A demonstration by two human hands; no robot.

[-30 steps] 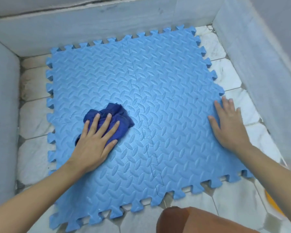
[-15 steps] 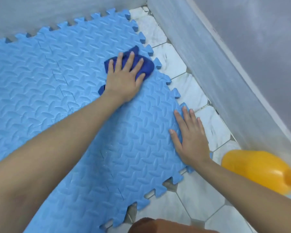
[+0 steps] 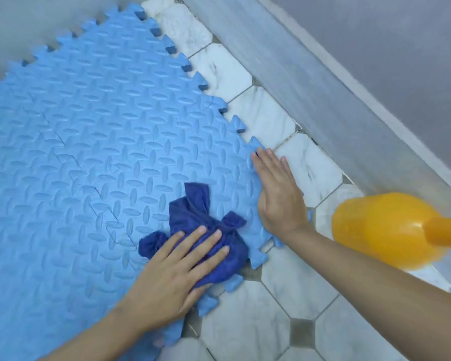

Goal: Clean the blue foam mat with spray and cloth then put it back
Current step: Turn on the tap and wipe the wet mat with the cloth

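Right now, head cam, one view only. Blue foam mat (image 3: 97, 165) lies flat on the white marble tile floor (image 3: 248, 316), filling the frame from 7 to 12 o'clock; its puzzle-tooth edge runs diagonally from 12 down toward 6. Seams btwn the interlocked tiles show faintly across the embossed surface.

Left hand (image 3: 172, 277) at approx 6 o'clock, palm down, fingers spread and flat, pressing a dark blue cloth (image 3: 206, 225) onto the mat near its corner teeth. Grip isn't clenched: the hand lies open over the cloth, pinning it w/ palm and fingers, not pinching it. Cloth is bunched, w/ one twisted end sticking up toward 12 and another lobe out at 9; its lower part reaches the mat's toothed edge.

Right hand (image 3: 279, 194) at approx 3 o'clock of the cloth, just beside it, also palm down and flat, fingers together pointing to 11. It rests on the mat's edge, w/ the outer fingers overhanging onto the tile. Grip released, holding nothing.

Orange spray bottle (image 3: 385, 230) sits at 3 o'clock on the floor by the grey wall base (image 3: 323, 105), apart from both hands; red part at its neck is cut by the frame edge, partly blurred.
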